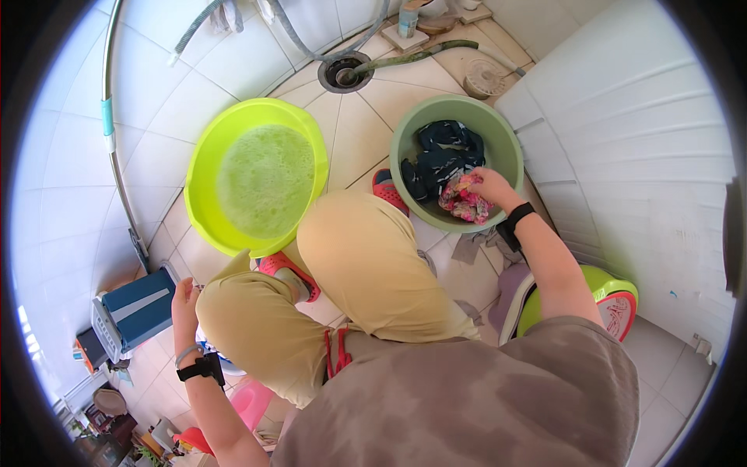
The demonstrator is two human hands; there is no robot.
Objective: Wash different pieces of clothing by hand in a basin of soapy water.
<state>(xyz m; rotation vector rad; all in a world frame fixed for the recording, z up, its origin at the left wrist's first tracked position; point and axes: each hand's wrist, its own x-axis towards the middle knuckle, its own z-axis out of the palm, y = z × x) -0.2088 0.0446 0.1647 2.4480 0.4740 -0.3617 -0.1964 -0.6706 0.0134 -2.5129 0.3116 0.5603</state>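
A wad of wet pink floral cloth [465,198] is gripped by my right hand [489,185], low inside the sage-green tub [508,140]. Dark navy laundry with white marks [446,153] lies crumpled in the same tub, touching the pink cloth. To the left stands a bright lime-green basin [201,166] with cloudy, sudsy water [265,178] in it. My left hand [185,299] is by my left knee, beside a blue box-shaped container [140,306]. Its fingers are partly hidden, and a small dark reddish bit shows near them.
A floor drain [345,72] with hoses in it lies beyond the basins. A white ribbed appliance or panel [630,128] rises at right. A metal pole [121,187] leans on the left wall. Grey rags [470,248] and a lime-green container [610,283] are near my right arm.
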